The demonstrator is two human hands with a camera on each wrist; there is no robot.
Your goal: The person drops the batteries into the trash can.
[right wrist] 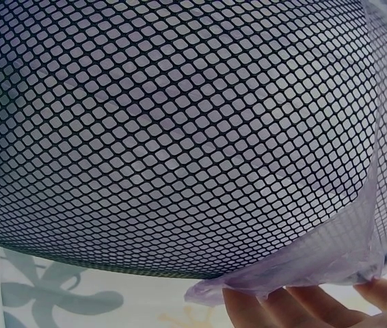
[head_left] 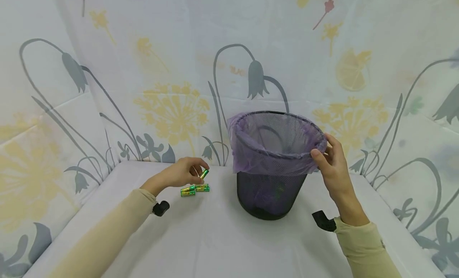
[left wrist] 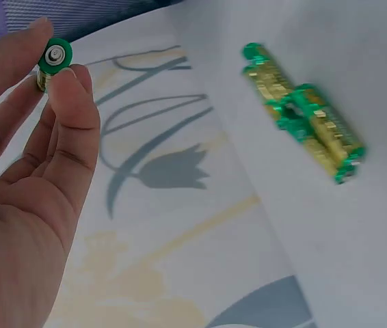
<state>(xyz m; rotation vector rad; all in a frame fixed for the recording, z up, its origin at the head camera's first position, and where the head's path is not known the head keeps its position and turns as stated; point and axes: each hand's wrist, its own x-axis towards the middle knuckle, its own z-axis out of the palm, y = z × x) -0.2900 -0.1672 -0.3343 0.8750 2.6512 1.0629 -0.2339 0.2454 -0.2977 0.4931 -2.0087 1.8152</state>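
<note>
Between thumb and fingers, my left hand (head_left: 184,172) pinches a green and gold battery (head_left: 204,174); its round green end (left wrist: 56,55) faces the camera in the left wrist view. Several more batteries (head_left: 188,190) in the same colours lie together on the white table just below that hand. To the right stands a black mesh wastebasket (head_left: 270,196), tilted slightly, with a purple bin liner (head_left: 265,164) folded over its rim. My right hand (head_left: 333,166) grips the basket's right rim through the liner, thumb in front. A faint green patch shows through the mesh low in the basket.
A white cloth covers the table (head_left: 215,242). Behind and at both sides hangs a pale curtain (head_left: 172,39) printed with grey and yellow flowers. Black wrist mounts (head_left: 161,208) sit on both sleeves.
</note>
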